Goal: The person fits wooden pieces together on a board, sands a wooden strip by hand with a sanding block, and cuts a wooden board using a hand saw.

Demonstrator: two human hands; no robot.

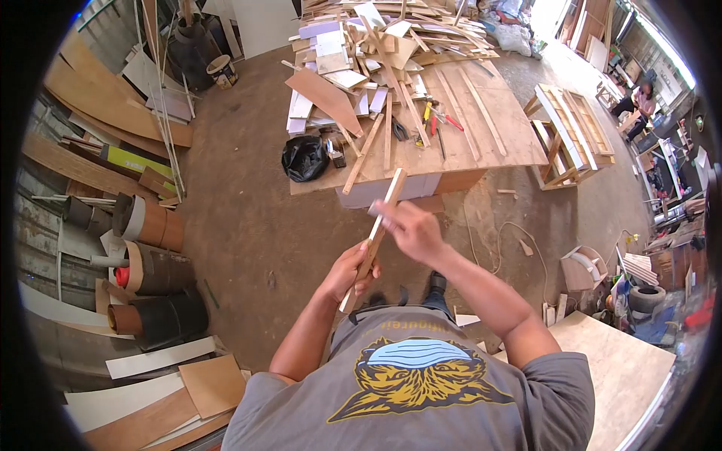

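The person's left hand (353, 270) has its fingers wrapped and clamped on a stick (393, 189), close to the end by the shirt (421, 361). The stick is up in the air over the floor (248, 188), on a slant, and its far end points at the desk (511, 154). The right hand (414, 233) is up by the far half of the stick, with its fingers bent. It is blurry there, so I can't tell if those fingers pinch the stick, rub it or hold some small thing.

The stick is long, thin wood. I think it is light and stiff, and won't bend much. It doesn't look slippery, but rough edges could give a splinter. One hand low down seems enough to hold it, and the flat sides look like the best place to grip.

On the desk are a big heap of wood (376, 56), a black bag (304, 158) and a red tool (453, 122).
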